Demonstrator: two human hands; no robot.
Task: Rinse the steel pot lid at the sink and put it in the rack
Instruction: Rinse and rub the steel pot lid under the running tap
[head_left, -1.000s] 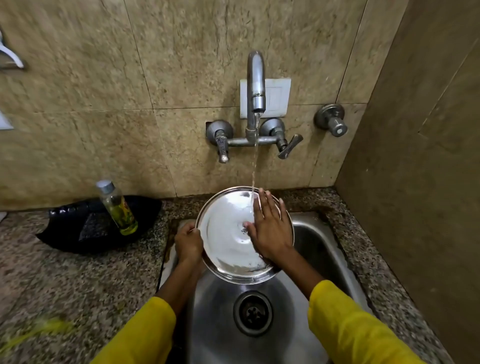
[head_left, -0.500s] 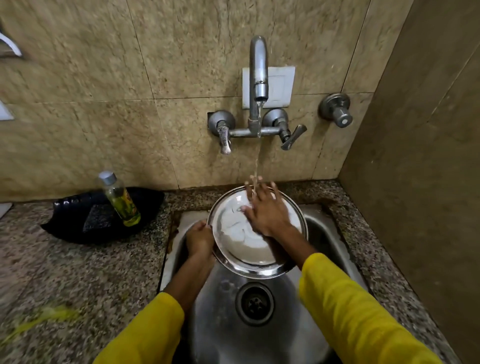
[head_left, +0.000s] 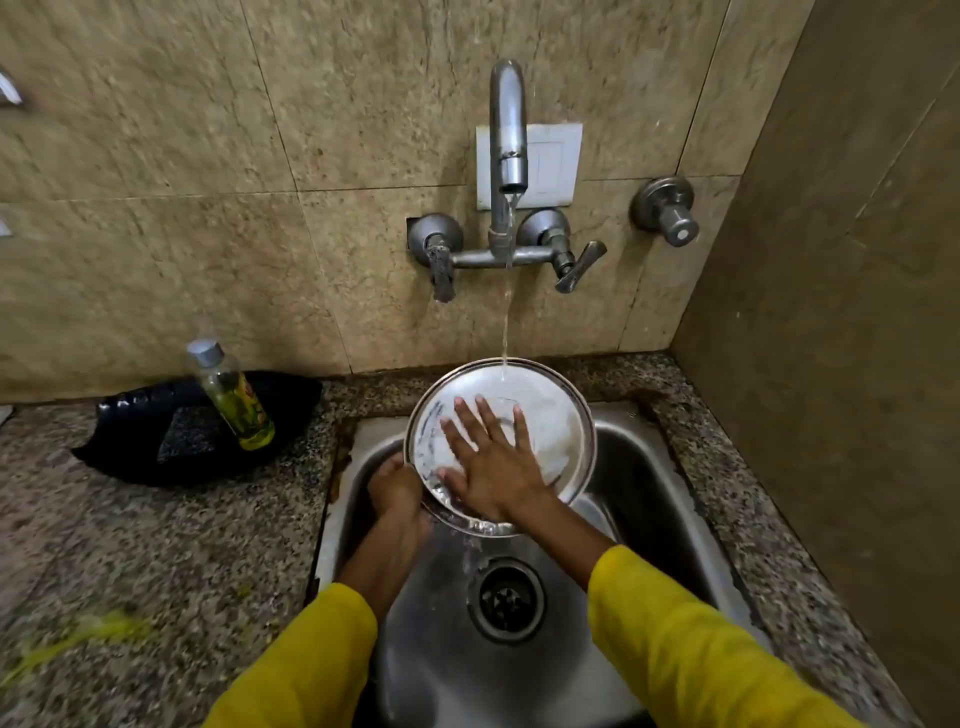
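Note:
The round steel pot lid (head_left: 558, 431) is held tilted over the steel sink (head_left: 649, 467), its inner face toward me. My left hand (head_left: 396, 488) grips its lower left rim from below. Across the lid's face lies my right hand (head_left: 493, 462), flat, with the fingers spread. From the tap (head_left: 508, 156) a thin stream of water falls onto the lid's upper edge. No rack is in view.
A small bottle of yellow-green liquid (head_left: 231, 397) stands on a black tray (head_left: 135, 441) on the granite counter (head_left: 156, 545) left of the sink. The sink drain (head_left: 506, 597) lies below the lid. A tiled wall closes the right side.
My right hand has slid down and to the left across the lid's face, fingers spread wider. The left hand keeps its hold on the rim. Water still runs.

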